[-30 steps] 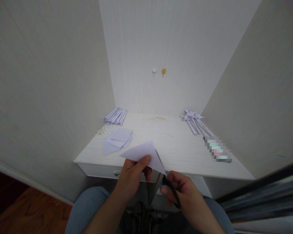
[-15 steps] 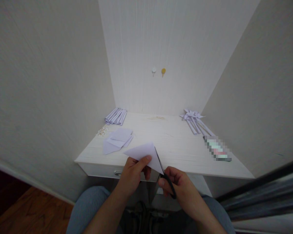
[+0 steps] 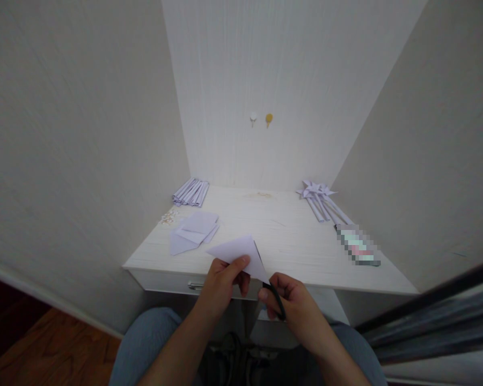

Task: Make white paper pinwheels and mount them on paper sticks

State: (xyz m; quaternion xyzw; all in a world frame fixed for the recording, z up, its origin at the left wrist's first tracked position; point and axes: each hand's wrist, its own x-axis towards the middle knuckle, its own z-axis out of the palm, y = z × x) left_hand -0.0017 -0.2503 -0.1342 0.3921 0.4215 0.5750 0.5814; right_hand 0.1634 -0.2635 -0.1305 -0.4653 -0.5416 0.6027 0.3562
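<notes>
My left hand (image 3: 225, 281) pinches a folded triangle of white paper (image 3: 241, 252) between thumb and fingers, above the front edge of the white desk (image 3: 298, 252). My right hand (image 3: 287, 300) grips the black handles of a pair of scissors (image 3: 277, 301). The blades lie along the right side of the paper, mostly hidden by it. Behind my left hand, a few loose pieces of white paper (image 3: 199, 225) overlap on the desk.
Rolled paper sticks (image 3: 191, 192) lie at the back left, with small pale bits (image 3: 169, 217) in front. Paper pinwheels (image 3: 316, 190) on sticks rest at the back right, near a blurred-out phone (image 3: 358, 246). Walls enclose the desk; two hooks (image 3: 269, 119) hang behind.
My right hand and the scissors have moved slightly up and left, the handles closer to the paper. The paper has shifted very little in my left hand.
</notes>
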